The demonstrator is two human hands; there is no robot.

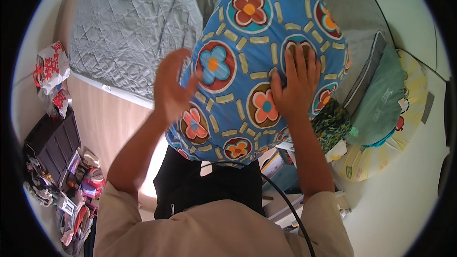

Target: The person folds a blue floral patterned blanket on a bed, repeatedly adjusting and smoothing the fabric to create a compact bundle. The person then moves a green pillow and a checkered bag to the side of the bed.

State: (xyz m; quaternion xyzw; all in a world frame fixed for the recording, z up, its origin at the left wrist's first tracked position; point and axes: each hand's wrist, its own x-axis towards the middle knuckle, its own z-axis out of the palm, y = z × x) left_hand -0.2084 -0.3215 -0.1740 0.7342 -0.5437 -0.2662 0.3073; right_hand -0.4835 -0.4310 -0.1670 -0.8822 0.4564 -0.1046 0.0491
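A large blue pillow or cushion point(255, 57) with a flower print stands out in front of my body, above my black trousers. My right hand point(298, 82) lies on its front face with the fingers spread and pointing away from me. At the pillow's left edge, my left hand point(175, 85) is slightly blurred, its thumb and fingers apart. Whether the left palm touches the fabric cannot be told. Beyond the pillow, a grey quilted cover point(132, 32) is spread over a mattress.
Right of the pillow are a green cushion point(378, 100), a grey-edged cushion point(367, 71) and a yellow patterned cushion point(414, 114). Plastic bags point(53, 66), a dark crate point(57, 146) and piled items line the left side. A black cable point(285, 200) crosses near my right arm.
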